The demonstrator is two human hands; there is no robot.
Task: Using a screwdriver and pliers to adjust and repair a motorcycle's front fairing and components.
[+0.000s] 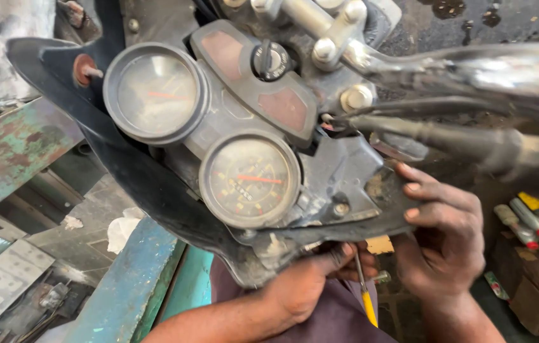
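A motorcycle instrument cluster fills the middle, with an upper round gauge (155,94), a lower round gauge (249,180) and a key switch (271,60) between them. It sits in a black fairing panel (148,184). My right hand (447,235) grips the panel's right edge, fingers curled over its rim. My left hand (304,282) is closed under the panel's lower edge. A thin screwdriver with a yellow handle (368,308) hangs down from its fingers. The chrome handlebar (472,67) runs off to the right above my right hand.
A worn green metal surface (9,152) lies at the left and a blue-green beam (136,286) below the fairing. A white crumpled rag (123,228) rests beside the beam. Several red-tipped tools (530,222) sit on a brown box (536,292) at the right.
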